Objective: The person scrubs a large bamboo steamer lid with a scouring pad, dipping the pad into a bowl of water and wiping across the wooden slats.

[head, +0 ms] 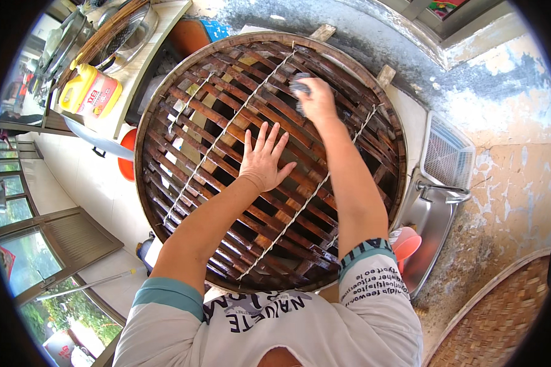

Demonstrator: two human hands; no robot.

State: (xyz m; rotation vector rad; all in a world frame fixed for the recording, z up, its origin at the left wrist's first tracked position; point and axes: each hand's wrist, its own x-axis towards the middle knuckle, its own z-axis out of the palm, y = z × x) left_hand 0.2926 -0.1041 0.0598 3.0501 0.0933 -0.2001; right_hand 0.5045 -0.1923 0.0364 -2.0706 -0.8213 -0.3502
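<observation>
A big round rack [140, 137] of brown bamboo slats, laced with white cord and edged by a wooden hoop, lies before me. The slats look wet and shiny in places. On its middle rests my left hand [265, 160], palm down with fingers spread and nothing in it. Farther up and to the right, my right hand [320, 102] grips a grey scrubbing pad or cloth [299, 84] against the slats. That pad is blurred and partly covered by my fingers, so its material is unclear.
At right are a steel sink [429, 234] with a faucet [445, 193], a white plastic basket [447, 151] and a pink plastic dipper [406, 242]. A yellow detergent jug [92, 91] stands on the left shelf near pot lids [133, 41]. A woven bamboo tray [500, 316] leans at lower right.
</observation>
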